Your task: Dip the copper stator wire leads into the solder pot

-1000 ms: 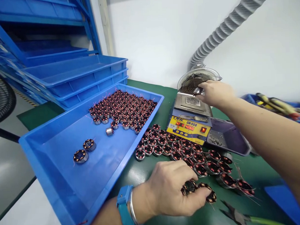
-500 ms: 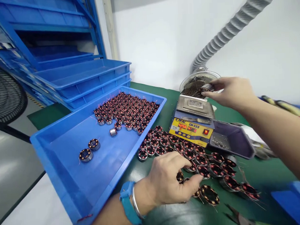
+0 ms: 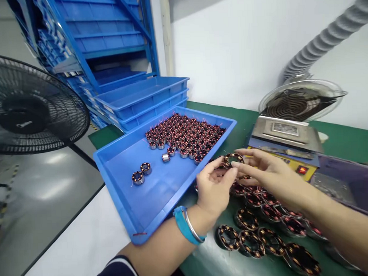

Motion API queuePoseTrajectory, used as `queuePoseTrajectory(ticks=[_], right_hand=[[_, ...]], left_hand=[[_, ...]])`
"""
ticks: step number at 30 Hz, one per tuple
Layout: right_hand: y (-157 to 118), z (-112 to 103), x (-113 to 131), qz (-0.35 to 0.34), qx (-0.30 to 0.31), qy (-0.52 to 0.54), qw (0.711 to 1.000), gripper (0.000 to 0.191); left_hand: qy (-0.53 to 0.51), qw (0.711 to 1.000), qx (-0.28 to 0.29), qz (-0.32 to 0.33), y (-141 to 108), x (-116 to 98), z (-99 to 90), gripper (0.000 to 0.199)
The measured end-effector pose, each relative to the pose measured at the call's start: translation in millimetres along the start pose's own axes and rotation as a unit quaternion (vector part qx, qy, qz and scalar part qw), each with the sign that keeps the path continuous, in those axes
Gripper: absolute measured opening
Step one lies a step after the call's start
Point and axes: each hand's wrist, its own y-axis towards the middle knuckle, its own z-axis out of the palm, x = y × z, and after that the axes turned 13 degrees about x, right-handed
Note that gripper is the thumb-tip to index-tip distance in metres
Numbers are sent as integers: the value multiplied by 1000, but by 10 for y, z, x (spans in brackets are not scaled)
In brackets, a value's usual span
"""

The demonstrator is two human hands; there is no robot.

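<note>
Between both hands, above the green table, is a wound motor stator (image 3: 233,160) with copper coils. My right hand (image 3: 263,171) grips it from the right with thumb and fingers. My left hand (image 3: 215,185), wearing a blue band and a silver bangle, has curled fingers at its left side; what they touch is partly hidden. Below the hands several copper-coil stators (image 3: 251,243) stand on the table, beside rows of stators with red leads (image 3: 270,212). A blue tray (image 3: 149,191) on the left holds many small stators (image 3: 186,132) and two set apart (image 3: 138,178).
The soldering pot unit (image 3: 288,130) stands behind my right hand, under a round fume hood with a grey duct (image 3: 325,36). A purple bin (image 3: 360,180) is at the right. Stacked blue trays (image 3: 146,93) stand behind the tray, and a black fan (image 3: 35,111) at far left.
My right hand has come down from the hood area with a stator to meet my left hand, which has risen slightly. The view has turned left, showing more of the fan.
</note>
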Motion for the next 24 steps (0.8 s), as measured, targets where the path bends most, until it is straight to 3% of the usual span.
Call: queuePoseTrajectory(ticks=[4,11,14,18,24], right_hand=[[-51,2,-45,58,62,72,994,54],[-125,-281,36,84,62,23,994,46],[-81,-496,103,64,-37,-7,997,36],[115,-969,217,29,-198,-67,978,17],[445,-1617,264,50,-359,-225,904,18]], left_hand=[[-25,999,-16,-19,27,-4,7,44],[-5,996,11,-93,-38,-50,31,41],[35,994,19,-102,-70,-73,43,40],[81,991,49,-98,-116,-81,48,34],[113,984,85,-112,-151,-52,51,32]])
